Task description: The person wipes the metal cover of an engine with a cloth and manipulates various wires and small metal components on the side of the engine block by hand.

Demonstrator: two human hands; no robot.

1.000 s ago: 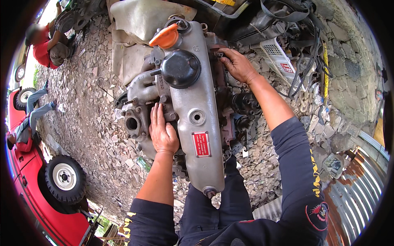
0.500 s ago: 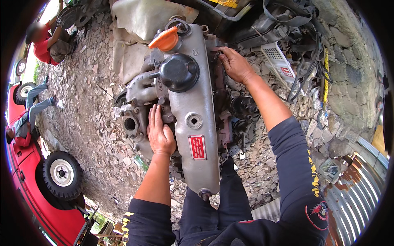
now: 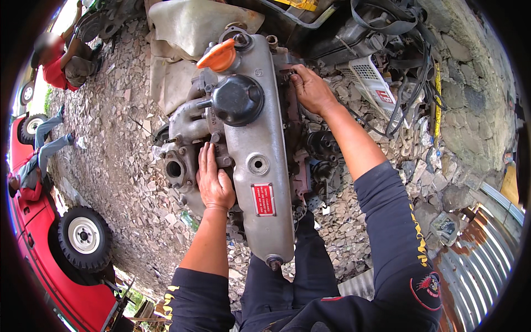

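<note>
A grey car engine stands before me, its long rocker cover running away from me. On that cover sit a round black cap and an orange filler cap tilted upward. My left hand lies on the intake manifold at the engine's left side, fingers straight and together, nothing held. Farther off, my right hand grips the engine's right edge near its far end, fingers bent over it; their tips are partly hidden. Below its forearm are dark engine parts.
Broken stone chips cover the ground. A pale cloth lies beyond the engine. At the right are a white plastic crate, black belts and a stone wall. Two people and a red vehicle are at the left.
The engine appears slightly farther left in the picture. Both hands stay at about the same places on it.
</note>
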